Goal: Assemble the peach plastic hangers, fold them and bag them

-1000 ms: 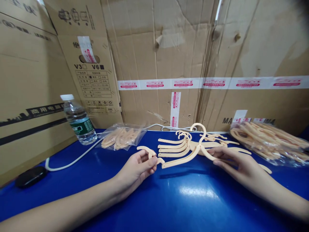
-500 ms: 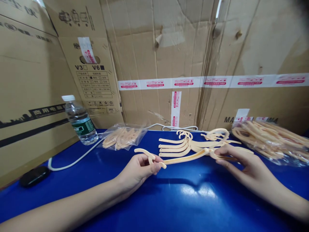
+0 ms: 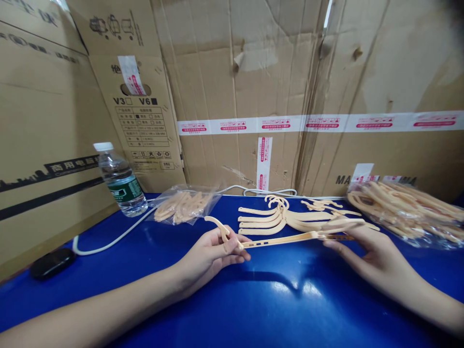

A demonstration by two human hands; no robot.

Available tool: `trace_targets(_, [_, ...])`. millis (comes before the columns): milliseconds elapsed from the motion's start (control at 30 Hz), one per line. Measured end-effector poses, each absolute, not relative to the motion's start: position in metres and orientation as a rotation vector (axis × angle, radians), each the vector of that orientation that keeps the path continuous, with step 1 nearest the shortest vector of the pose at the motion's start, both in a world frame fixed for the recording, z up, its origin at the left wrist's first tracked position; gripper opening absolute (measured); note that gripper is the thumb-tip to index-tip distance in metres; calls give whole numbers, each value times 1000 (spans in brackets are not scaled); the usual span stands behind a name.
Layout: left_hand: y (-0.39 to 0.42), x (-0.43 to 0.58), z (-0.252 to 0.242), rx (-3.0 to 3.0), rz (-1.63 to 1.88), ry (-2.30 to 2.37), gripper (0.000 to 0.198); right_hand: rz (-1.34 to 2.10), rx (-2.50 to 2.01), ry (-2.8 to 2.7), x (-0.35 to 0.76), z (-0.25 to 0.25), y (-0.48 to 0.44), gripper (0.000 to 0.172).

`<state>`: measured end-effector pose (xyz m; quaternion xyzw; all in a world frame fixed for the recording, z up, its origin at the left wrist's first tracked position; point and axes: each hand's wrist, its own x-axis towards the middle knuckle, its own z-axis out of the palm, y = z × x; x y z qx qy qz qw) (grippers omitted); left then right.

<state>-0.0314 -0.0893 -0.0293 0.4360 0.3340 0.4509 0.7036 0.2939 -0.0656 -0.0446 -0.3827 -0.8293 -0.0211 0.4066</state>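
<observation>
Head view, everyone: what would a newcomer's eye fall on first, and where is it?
Probably the pale hanger, held over the blue tabletop in the right hand, its far end at the left hand, which pinches a small curved piece. Just behind lie similar hangers in a row. The green-labelled bottle stands out at the left, before the cardboard.

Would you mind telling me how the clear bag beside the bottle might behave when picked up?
The clear bag would probably sag and crumple, since its film looks thin and wrinkled. The cream pieces inside would likely shift, as slack film surrounds them. Its glossy surface may feel slippery.
</observation>
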Motion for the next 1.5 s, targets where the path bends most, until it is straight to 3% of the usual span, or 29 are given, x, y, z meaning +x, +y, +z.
trace_targets(400, [-89,-32,-31,957,1028,769,29,-1,-900,-2126,290,-42,-68,8])
trace_targets(833, [-88,-29,-37,993,1206,850,46,9,-861,-2183,275,-28,-89,11])
trace_targets(1200, [-88,-30,-40,1021,1318,919,41,265,-989,-2128,264,-21,-102,14])
trace_targets(1500, [-93,-28,-34,1085,1275,1020,35,606,-1118,-1896,268,-24,-89,32])
